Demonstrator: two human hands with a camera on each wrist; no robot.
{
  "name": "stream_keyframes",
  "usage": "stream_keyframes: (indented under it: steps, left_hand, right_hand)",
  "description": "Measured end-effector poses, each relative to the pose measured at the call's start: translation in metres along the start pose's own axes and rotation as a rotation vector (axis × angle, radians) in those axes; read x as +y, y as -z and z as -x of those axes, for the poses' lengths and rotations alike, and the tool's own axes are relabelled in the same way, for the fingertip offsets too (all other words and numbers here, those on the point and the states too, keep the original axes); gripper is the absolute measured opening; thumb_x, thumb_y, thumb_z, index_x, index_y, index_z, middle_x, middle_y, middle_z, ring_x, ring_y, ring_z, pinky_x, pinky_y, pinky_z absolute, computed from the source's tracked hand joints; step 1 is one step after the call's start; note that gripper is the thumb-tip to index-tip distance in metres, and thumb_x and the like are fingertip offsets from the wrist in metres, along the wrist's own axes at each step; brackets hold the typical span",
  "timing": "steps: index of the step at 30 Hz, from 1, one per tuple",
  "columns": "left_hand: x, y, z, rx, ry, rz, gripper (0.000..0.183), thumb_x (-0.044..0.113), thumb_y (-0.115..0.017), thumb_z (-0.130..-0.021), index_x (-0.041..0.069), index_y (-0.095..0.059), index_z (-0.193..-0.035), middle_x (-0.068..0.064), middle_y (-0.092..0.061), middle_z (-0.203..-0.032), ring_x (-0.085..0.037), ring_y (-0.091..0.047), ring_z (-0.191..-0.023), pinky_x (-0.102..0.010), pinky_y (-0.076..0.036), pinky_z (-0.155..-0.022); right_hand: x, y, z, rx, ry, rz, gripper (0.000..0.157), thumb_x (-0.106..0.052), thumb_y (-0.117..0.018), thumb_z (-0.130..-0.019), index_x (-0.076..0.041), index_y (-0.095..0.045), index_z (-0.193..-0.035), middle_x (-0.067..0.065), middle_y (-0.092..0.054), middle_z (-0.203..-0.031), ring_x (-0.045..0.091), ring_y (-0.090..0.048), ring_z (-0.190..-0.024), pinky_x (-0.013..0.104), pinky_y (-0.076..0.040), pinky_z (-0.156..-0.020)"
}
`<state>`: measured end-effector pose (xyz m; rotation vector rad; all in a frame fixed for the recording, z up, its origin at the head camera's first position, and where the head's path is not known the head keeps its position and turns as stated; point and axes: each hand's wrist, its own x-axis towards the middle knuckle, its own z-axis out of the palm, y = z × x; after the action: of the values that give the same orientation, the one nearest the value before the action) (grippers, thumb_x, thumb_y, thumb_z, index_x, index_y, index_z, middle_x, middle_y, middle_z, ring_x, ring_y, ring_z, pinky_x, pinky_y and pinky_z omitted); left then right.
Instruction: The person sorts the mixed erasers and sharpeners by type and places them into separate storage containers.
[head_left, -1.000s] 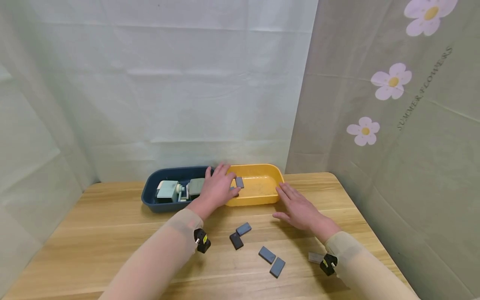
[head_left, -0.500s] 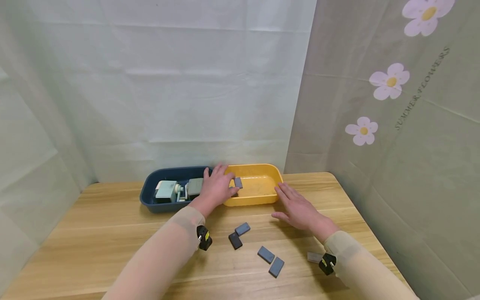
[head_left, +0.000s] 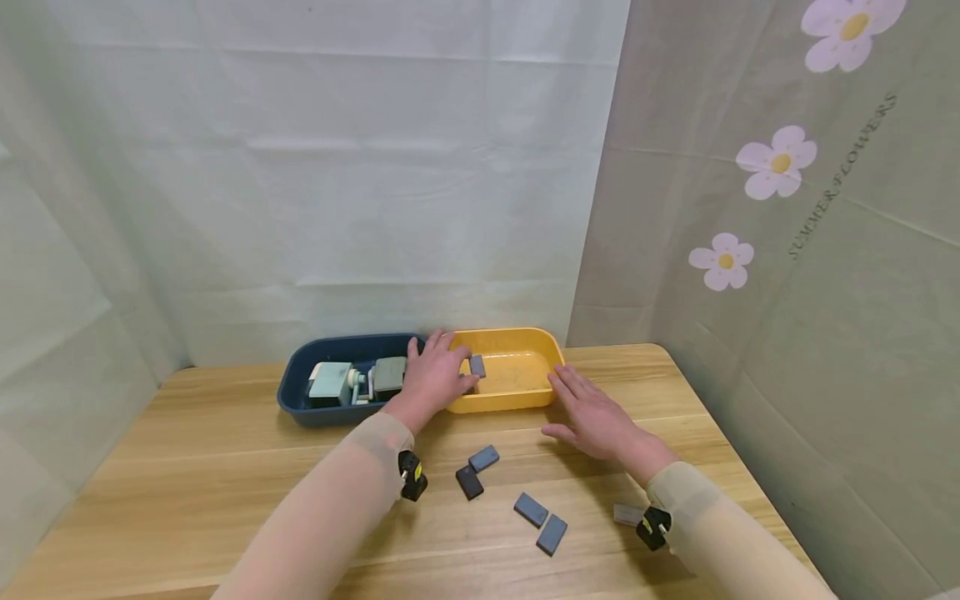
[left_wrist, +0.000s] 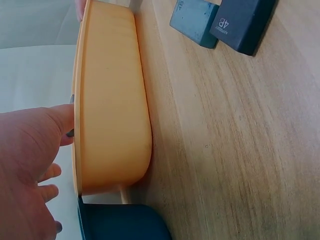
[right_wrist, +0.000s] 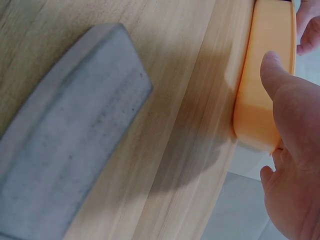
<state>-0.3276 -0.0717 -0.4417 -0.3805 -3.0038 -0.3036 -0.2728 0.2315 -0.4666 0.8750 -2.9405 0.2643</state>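
Observation:
In the head view my left hand reaches over the left end of the yellow tray. Its thumb and forefinger pinch a dark eraser, mostly hidden by the hand; a bit of dark eraser shows beside the thumb in the left wrist view. A blue-grey eraser lies in the tray just beyond those fingertips. My right hand rests against the tray's right end with straight fingers and the thumb held apart. A blue eraser touches a black eraser on the table, the black one marked 4B.
A navy tray beside the yellow one holds a pale blue sharpener-like device and a grey-green box. Two blue-grey erasers, one upper and one lower, lie nearer. A grey eraser sits by my right wrist.
Both hands stay in place at the yellow tray. The head view has shifted slightly, and my left forearm has moved a little to the right.

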Motion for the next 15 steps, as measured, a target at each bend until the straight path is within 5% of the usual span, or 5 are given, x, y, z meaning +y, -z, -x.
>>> stream_keyframes:
  steps: [15]
  left_hand:
    - [-0.0044, 0.0018, 0.0038, 0.008, 0.024, -0.004, 0.069, 0.048, -0.072, -0.108, 0.016, -0.052, -0.166, -0.015, -0.042, -0.173, -0.041, -0.026, -0.165, -0.075, -0.012, -0.129]
  right_hand:
    - [0.0004, -0.0001, 0.0003, 0.011, 0.003, 0.001, 0.091, -0.046, -0.073, -0.107, 0.008, -0.033, -0.169, 0.029, -0.028, -0.176, 0.046, -0.025, -0.164, 0.059, -0.028, -0.131]
